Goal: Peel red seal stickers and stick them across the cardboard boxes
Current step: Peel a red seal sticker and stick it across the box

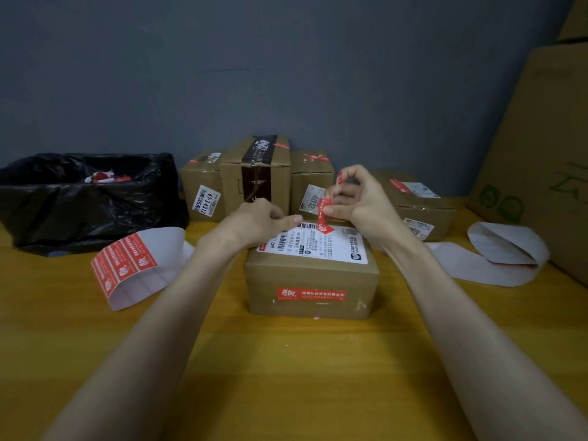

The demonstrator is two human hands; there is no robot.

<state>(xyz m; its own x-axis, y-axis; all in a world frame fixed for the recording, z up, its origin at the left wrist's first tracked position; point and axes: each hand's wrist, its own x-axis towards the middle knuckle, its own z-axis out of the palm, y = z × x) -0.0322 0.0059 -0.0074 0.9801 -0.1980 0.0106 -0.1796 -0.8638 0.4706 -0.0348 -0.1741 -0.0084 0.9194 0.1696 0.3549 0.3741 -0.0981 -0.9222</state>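
- Right grip (pixel 356 198) is pinching the sticker (pixel 324 218), which is hanging lengthwise below it, tip meeting the box (pixel 311 275).
- Left grip (pixel 261 218), unclamped, is pressing the box beside that tip.

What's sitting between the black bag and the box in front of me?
In the head view, a curled strip of red stickers lies on the table between the black bag and the box.

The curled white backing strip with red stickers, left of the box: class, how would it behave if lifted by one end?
Probably floppy: the curled white backing strip arches and folds over itself. Likely light, since it looks paper-thin. Pushed, it would probably slide on the smooth yellow table.
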